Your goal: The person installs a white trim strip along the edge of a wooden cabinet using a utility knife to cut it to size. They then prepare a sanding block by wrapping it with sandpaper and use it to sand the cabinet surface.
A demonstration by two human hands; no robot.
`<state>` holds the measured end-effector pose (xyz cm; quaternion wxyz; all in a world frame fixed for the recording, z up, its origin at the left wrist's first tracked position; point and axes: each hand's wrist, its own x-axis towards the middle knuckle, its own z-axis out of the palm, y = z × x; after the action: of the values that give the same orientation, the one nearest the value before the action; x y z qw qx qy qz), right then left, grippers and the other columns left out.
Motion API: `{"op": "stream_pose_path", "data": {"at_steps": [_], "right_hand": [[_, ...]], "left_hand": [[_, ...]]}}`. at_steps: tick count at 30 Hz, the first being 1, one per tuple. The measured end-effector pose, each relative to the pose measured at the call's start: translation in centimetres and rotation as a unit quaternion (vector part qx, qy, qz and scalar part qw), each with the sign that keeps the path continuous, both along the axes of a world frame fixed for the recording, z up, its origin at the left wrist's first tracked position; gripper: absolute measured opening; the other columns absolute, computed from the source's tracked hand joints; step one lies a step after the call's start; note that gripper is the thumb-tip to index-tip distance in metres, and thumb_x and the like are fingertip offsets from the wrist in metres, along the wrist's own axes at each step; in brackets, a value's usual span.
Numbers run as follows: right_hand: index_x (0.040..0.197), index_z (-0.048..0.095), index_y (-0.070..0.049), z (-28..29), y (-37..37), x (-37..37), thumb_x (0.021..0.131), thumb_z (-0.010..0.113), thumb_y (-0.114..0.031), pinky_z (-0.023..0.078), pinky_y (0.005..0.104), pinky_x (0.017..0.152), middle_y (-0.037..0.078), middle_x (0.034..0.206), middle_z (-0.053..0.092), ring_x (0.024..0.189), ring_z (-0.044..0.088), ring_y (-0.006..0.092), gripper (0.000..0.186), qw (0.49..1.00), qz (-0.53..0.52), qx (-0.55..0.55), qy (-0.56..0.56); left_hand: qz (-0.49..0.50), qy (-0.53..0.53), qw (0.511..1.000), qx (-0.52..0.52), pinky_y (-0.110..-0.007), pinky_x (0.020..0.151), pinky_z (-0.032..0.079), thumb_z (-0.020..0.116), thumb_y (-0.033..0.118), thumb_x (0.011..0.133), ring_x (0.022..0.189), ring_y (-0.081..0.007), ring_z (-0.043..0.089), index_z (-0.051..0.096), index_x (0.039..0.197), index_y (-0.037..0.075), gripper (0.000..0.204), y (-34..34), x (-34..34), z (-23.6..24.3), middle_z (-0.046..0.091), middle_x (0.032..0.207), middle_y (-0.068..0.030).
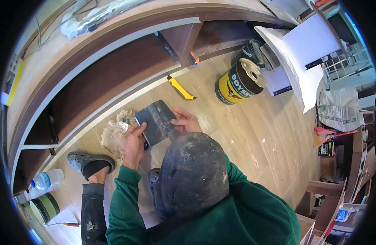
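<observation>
Both hands hold a dark grey sheet of sandpaper [156, 122] with a pale dusty streak down its middle. My left hand [134, 143] grips its lower left edge, with the thumb on top. At its right edge, my right hand [186, 121] pinches it between thumb and fingers. A crumpled beige cloth or paper [113, 138] lies on the floor just left of the sheet. Beyond my right hand rests a yellow and black utility knife [181, 88]. My dusty bent knee [194, 173] is close below the sheet.
A long brown cabinet [114, 69] with open compartments curves along the far side. On the wood-look floor [253, 139] stand a black and yellow paint can [239, 83] and, at left, a water bottle [43, 180] and green-banded tub [45, 208]. Boards and shelves [327, 188] fill the right.
</observation>
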<state>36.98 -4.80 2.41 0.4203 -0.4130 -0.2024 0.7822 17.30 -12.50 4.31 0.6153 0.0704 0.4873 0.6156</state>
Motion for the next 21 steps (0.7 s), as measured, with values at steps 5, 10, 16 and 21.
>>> {"op": "stream_pose_path", "data": {"at_steps": [5, 10, 16, 21], "right_hand": [[0.131, 0.061, -0.005, 2.9, -0.9, -2.3, 0.088, 0.072, -0.008, 0.052, 0.0274, 0.077, 0.005, 0.105, 0.069, 0.083, 0.065, 0.0132, 0.044, 0.963, 0.148, 0.108, -0.196], [0.119, 0.066, 0.0, 2.0, -0.4, -2.2, 0.089, 0.072, -0.015, 0.052, 0.0291, 0.071, 0.006, 0.094, 0.071, 0.08, 0.064, 0.0122, 0.034, 0.952, 0.153, 0.162, -0.21], [0.109, 0.069, 0.003, -0.5, 8.6, 6.9, 0.089, 0.071, -0.019, 0.052, 0.0323, 0.07, 0.007, 0.089, 0.072, 0.073, 0.064, 0.0133, 0.029, 0.919, 0.009, 0.2, -0.339], [0.104, 0.068, 0.005, 1.7, 8.1, 9.2, 0.091, 0.069, -0.029, 0.052, 0.0321, 0.07, 0.015, 0.084, 0.072, 0.073, 0.068, 0.0171, 0.037, 0.615, 0.19, 0.263, -0.718]], "left_hand": [[-0.015, 0.085, 0.996, -0.008, -0.03, 0.077, 0.053, 0.067, 0.008, 0.092, 0.087, -0.0128, 0.065, 0.068, 0.105, 0.0, 0.015, 0.0, -0.9, 0.6, 0.07, 0.098, -0.0056], [-0.098, 0.13, 0.986, 0.021, -0.027, 0.077, 0.052, 0.062, 0.012, 0.096, 0.091, -0.0146, 0.066, 0.063, 0.118, -0.003, 0.026, 0.5, 0.3, 2.0, 0.069, 0.106, -0.0093], [-0.105, 0.186, 0.977, -0.002, -0.028, 0.077, 0.054, 0.062, 0.012, 0.096, 0.093, -0.0189, 0.069, 0.061, 0.123, -0.003, 0.031, 0.5, -1.6, 3.1, 0.071, 0.106, -0.0144], [-0.119, 0.253, 0.959, -0.049, -0.027, 0.074, 0.052, 0.064, 0.012, 0.094, 0.088, -0.0181, 0.069, 0.063, 0.121, -0.002, 0.031, -2.0, -7.4, 0.6, 0.071, 0.104, -0.0131]]}}
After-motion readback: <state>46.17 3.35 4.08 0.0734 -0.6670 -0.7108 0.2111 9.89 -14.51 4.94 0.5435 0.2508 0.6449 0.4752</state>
